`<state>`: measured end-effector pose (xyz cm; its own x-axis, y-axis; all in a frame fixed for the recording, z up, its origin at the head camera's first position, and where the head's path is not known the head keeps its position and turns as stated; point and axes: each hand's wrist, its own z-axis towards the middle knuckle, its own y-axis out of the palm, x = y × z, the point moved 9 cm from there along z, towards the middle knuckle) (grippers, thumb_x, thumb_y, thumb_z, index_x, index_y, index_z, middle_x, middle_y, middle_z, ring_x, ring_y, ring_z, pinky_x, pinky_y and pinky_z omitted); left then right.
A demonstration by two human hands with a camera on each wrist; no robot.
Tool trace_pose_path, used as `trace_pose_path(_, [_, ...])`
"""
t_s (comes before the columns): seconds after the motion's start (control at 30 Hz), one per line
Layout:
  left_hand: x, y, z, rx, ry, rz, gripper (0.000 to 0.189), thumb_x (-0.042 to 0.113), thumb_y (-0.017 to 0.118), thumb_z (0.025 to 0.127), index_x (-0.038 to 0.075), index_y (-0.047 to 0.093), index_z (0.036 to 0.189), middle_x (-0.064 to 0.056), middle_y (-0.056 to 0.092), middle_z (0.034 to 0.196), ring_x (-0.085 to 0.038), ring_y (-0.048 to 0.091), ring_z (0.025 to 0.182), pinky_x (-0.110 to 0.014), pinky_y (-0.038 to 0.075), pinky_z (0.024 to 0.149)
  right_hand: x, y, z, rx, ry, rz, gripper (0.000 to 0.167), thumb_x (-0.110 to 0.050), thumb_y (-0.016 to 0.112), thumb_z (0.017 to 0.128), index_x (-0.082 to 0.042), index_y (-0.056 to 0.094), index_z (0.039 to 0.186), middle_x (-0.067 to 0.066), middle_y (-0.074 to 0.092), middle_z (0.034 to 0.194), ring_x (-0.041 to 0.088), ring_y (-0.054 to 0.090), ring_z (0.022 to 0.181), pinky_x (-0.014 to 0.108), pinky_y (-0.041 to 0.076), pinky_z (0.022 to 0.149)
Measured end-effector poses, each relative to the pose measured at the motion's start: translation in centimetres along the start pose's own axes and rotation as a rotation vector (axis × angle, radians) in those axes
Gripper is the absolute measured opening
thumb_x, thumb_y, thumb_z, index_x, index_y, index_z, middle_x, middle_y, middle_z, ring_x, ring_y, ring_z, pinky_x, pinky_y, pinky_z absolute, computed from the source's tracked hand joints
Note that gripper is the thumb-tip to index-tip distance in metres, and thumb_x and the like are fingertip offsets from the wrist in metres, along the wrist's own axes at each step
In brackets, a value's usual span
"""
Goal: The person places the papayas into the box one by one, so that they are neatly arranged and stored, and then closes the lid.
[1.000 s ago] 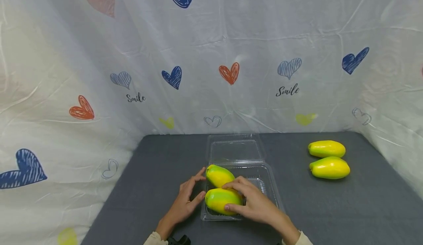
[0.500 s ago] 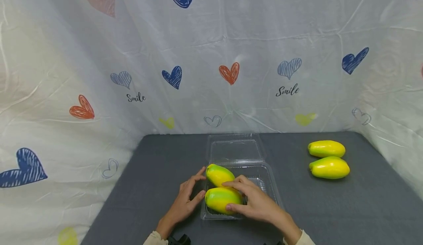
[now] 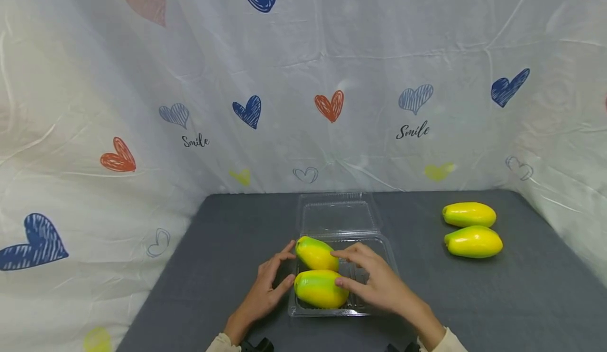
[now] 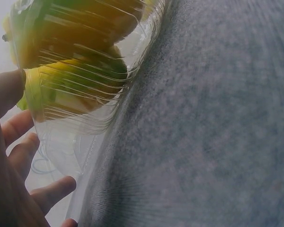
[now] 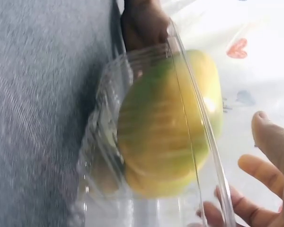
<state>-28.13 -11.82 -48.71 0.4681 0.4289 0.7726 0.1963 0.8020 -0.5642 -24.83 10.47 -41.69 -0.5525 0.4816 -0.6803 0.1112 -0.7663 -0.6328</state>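
Observation:
A clear plastic clamshell box (image 3: 327, 313) lies in mid-table with its lid (image 3: 339, 215) folded back. Two yellow-green papayas, a rear one (image 3: 316, 253) and a front one (image 3: 320, 290), lie side by side in its left part. My left hand (image 3: 264, 290) is at the box's left side, fingers extended; in the left wrist view the thumb and fingertips touch the clear wall. Over the right half of the box, my right hand (image 3: 379, 283) spreads its thumb and fingers at the right ends of the papayas. In the right wrist view it grips nothing and stands off the fruit (image 5: 165, 127).
Two more papayas, one behind (image 3: 469, 214) and one in front (image 3: 474, 242), lie on the grey tabletop (image 3: 493, 294) at the right. A white curtain (image 3: 370, 67) printed with hearts hangs behind and beside the table.
My right hand has let go of the front papaya and moved a little to the right. The left hand and both papayas in the box have stayed in place.

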Motion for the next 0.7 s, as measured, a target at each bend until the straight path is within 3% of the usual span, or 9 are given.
trace_pose_path(0.13, [0.1, -0.1, 0.0, 0.004, 0.007, 0.012, 0.04, 0.021, 0.057, 0.105, 0.036, 0.044, 0.14, 0.007, 0.03, 0.168, -0.031, 0.035, 0.152, -0.062, 0.023, 0.103, 0.4, -1.3, -0.3, 0.066, 0.01, -0.042, 0.045, -0.035, 0.076, 0.092, -0.024, 0.066, 0.134, -0.013, 0.062, 0.12, 0.016, 0.062, 0.11, 0.04, 0.055, 0.09])
trace_pose_path(0.37, [0.1, -0.1, 0.0, 0.004, 0.001, 0.006, 0.04, 0.021, 0.057, 0.105, 0.036, 0.045, 0.139, 0.007, 0.031, 0.167, -0.031, 0.036, 0.152, -0.062, 0.023, 0.104, 1.1, -3.4, -1.1, 0.181, -0.029, -0.109, 0.045, -0.024, 0.082, 0.087, -0.028, 0.068, 0.13, -0.009, 0.066, 0.12, 0.011, 0.062, 0.11, 0.041, 0.055, 0.089])
trace_pose_path(0.7, [-0.1, -0.1, 0.0, 0.003, -0.009, 0.01, 0.038, 0.024, 0.057, 0.105, 0.036, 0.045, 0.139, 0.008, 0.031, 0.167, -0.031, 0.035, 0.152, -0.063, 0.022, 0.104, 3.0, -5.3, -2.2, 0.216, -0.004, -0.15, 0.045, -0.022, 0.082, 0.087, -0.027, 0.068, 0.129, -0.011, 0.066, 0.119, 0.01, 0.062, 0.107, 0.039, 0.055, 0.085])
